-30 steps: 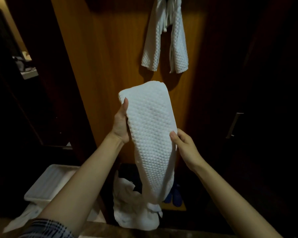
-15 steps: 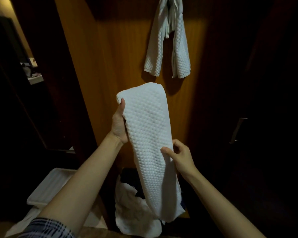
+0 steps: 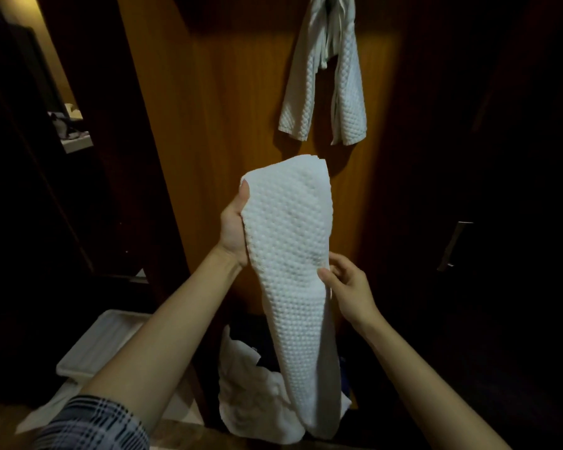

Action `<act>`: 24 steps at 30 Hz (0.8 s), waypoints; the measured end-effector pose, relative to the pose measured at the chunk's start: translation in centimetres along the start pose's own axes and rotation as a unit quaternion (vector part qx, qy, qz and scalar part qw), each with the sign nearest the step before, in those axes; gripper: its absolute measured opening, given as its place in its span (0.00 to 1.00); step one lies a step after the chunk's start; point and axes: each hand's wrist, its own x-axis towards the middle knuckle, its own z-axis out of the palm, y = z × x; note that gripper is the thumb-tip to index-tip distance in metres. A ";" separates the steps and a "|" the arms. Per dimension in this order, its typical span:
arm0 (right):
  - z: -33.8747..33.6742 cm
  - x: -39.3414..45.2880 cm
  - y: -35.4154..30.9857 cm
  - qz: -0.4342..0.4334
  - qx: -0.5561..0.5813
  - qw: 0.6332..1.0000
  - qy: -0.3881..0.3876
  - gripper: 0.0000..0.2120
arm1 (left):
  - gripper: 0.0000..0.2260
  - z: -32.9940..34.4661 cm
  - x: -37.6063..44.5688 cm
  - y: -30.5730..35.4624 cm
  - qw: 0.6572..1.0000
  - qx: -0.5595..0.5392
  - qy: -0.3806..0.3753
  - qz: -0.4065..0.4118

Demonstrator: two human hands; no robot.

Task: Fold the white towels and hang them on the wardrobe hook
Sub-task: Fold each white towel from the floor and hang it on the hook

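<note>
A white tray (image 3: 95, 345) lay low at the left. The left hand (image 3: 233, 225) gripped the upper left edge of the folded white towel (image 3: 293, 271), thumb pressed along its front, the other fingers hidden behind. The towel hung long before the wooden wardrobe panel (image 3: 234, 125), over a crumpled towel (image 3: 251, 397) below. The right hand (image 3: 348, 293) pinched its right edge between thumb and curled fingers. Above, another towel (image 3: 322, 92) hung from the top of the panel; the hook was not visible.

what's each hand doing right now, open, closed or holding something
Left hand: grips the upper left edge of the folded white towel.
Right hand: pinches the same towel's right edge lower down.
</note>
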 end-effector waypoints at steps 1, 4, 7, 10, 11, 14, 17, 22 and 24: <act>-0.1 0.0 -0.1 -0.016 -0.036 0.999 -0.012 0.11 | 0.25 0.0 0.0 0.0 1.000 -0.009 -0.002 0.001; -0.4 0.2 -0.9 -0.023 -0.102 0.994 -0.039 0.09 | 0.26 -0.3 -0.1 0.2 0.999 -0.048 0.010 0.012; -0.2 0.6 -1.9 0.051 -0.010 0.990 -0.132 0.21 | 0.28 -0.5 0.1 0.3 0.997 -0.065 0.042 0.010; 0.4 1.1 -2.6 0.103 0.036 0.974 -0.197 0.24 | 0.30 -0.3 0.4 0.6 0.995 -0.047 0.088 0.004; 0.5 1.2 -2.8 0.107 0.036 0.974 -0.196 0.22 | 0.31 -0.3 0.5 0.7 0.993 -0.043 0.114 0.005; 0.6 1.6 -3.1 0.104 0.047 0.979 -0.167 0.17 | 0.34 -1.3 0.3 0.8 0.984 -0.050 0.168 0.031; 0.7 2.3 -3.7 0.089 0.035 0.987 -0.126 0.11 | 0.37 -2.6 -0.8 -0.8 0.987 -0.033 0.157 0.028; 1.0 3.7 -4.7 0.060 -0.071 0.993 -0.079 0.04 | 0.36 -2.2 -3.5 -3.8 0.992 -0.033 0.088 -0.083; 1.1 4.0 -4.8 0.057 -0.147 0.983 -0.091 0.07 | 0.20 -1.9 -3.8 -4.2 0.992 -0.040 0.106 -0.061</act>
